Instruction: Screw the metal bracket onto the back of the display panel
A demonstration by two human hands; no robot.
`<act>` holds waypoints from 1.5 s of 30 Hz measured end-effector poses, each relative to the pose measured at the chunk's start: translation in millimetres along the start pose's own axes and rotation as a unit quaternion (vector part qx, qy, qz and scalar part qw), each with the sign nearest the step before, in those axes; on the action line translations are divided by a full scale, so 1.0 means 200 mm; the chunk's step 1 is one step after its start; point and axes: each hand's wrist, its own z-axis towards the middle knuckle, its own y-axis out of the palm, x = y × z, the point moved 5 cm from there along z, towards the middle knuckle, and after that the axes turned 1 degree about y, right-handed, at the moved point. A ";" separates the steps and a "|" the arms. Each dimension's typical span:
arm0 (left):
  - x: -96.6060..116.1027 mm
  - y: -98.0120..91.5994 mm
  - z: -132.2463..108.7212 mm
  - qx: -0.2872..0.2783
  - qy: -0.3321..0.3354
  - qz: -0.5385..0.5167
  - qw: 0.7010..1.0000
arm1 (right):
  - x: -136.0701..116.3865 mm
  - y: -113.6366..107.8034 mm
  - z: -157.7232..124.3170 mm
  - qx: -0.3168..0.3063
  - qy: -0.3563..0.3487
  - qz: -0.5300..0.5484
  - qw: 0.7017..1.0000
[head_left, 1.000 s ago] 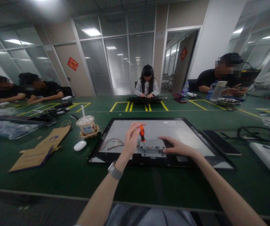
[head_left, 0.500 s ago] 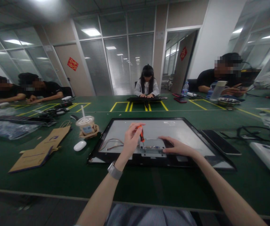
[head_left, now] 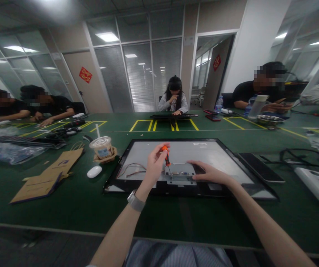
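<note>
A flat display panel [head_left: 139, 154] with a black frame lies back side up on the green table before me. My left hand [head_left: 156, 161] is closed around the orange and black handle of a screwdriver [head_left: 166, 157], which stands nearly upright. Its tip reaches down to a metal bracket [head_left: 178, 178] with ports at the panel's near middle. My right hand [head_left: 208, 173] rests at the bracket's right end, thumb on the near side and fingers stretched over the far side; whether it grips the bracket is partly hidden. Thin wires [head_left: 133, 168] lie on the panel's left part.
On the left are a lidded drink cup [head_left: 103, 148], a white mouse [head_left: 94, 171] and a brown paper bag [head_left: 50, 174]. A black phone [head_left: 259, 167], cables and a white device [head_left: 316, 187] lie right. Across the table a person [head_left: 174, 96] sits at another panel.
The screwdriver handle has turned slightly in my left hand, its tip still at the bracket. My right hand has stayed put. The person opposite has raised one hand to the face.
</note>
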 end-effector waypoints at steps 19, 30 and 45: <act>-0.01 0.00 0.01 0.004 0.030 0.006 1.000 | -0.02 -0.01 -0.01 -0.004 0.005 -0.003 1.000; -0.01 -0.01 0.00 0.011 0.027 0.029 0.999 | -0.01 0.00 0.00 -0.007 0.007 -0.003 1.000; 0.01 -0.02 0.00 0.043 0.042 0.055 0.997 | -0.03 -0.01 -0.01 -0.004 0.004 -0.002 1.000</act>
